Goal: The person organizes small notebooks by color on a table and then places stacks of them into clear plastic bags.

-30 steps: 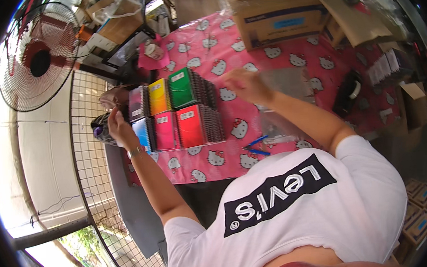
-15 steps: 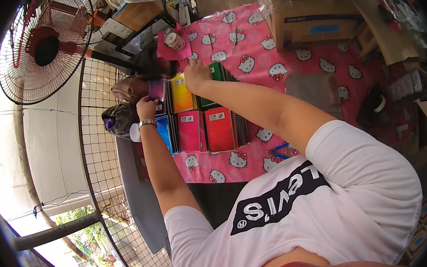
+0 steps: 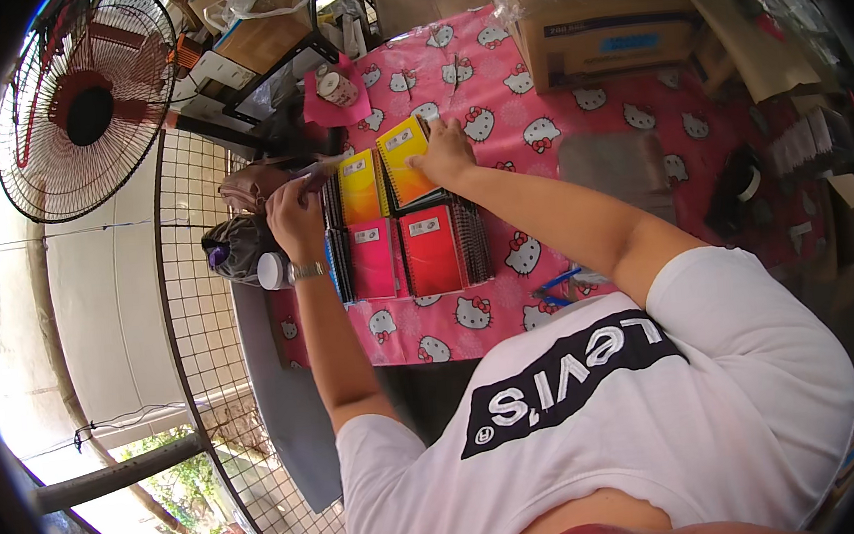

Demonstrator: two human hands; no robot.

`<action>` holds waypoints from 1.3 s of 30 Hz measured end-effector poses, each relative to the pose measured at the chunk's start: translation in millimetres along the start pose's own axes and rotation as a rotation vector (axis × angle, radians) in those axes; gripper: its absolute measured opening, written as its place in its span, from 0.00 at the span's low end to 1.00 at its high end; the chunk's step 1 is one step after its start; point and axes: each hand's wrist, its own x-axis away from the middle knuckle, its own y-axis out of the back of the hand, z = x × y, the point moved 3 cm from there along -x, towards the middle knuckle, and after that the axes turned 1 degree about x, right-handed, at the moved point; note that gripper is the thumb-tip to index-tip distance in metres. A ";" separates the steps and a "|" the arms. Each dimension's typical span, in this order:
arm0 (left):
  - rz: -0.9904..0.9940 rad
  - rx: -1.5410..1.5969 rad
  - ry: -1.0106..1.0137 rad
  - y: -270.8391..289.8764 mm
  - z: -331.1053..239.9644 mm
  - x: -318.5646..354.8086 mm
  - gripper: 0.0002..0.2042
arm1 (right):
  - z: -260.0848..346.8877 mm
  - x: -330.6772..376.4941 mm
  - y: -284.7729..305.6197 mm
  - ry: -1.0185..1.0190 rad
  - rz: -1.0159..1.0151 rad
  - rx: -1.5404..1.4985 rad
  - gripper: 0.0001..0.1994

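Spiral notebooks lie in two rows of stacks on the pink table. My right hand (image 3: 446,155) grips a yellow notebook (image 3: 404,148), thumb on its cover, over the right stack of the far row. Beside it on the left lies another yellow notebook (image 3: 362,194). My left hand (image 3: 295,217) is closed at the far row's left end on a dark purple notebook (image 3: 316,173), which looks tilted and is partly hidden. In the near row are a pink notebook (image 3: 373,259) and a red notebook (image 3: 432,255); only a sliver of a blue notebook shows beside my left wrist.
A white-lidded container (image 3: 272,271) and a dark bag (image 3: 235,247) sit by my left wrist. Beyond the stacks stands a patterned cup (image 3: 337,88). Blue-handled scissors (image 3: 555,285) lie near my right elbow; a large cardboard box (image 3: 620,41) stands far right.
My right hand has moved right with a yellow notebook, which now covers where the green notebook showed. My left hand has closed on the purple notebook, which has tilted up.
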 end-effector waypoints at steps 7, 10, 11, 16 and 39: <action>-0.208 0.432 0.516 52.9 -107.9 178.9 0.16 | 18.6 -18.2 -8.6 -0.288 0.035 0.011 0.31; -0.257 1.126 0.873 26.6 -122.8 245.5 0.16 | 15.9 -49.2 -14.7 -0.284 -0.047 -0.115 0.30; -0.216 1.405 1.001 18.3 -129.4 251.8 0.16 | 14.7 -53.5 -14.7 -0.286 -0.065 -0.193 0.30; -0.273 1.980 1.176 19.6 -136.9 262.6 0.29 | 76.4 12.1 20.8 0.233 0.519 -0.591 0.34; -0.474 2.004 1.240 40.4 -124.2 333.4 0.30 | 62.6 153.0 13.4 0.641 0.708 -0.405 0.31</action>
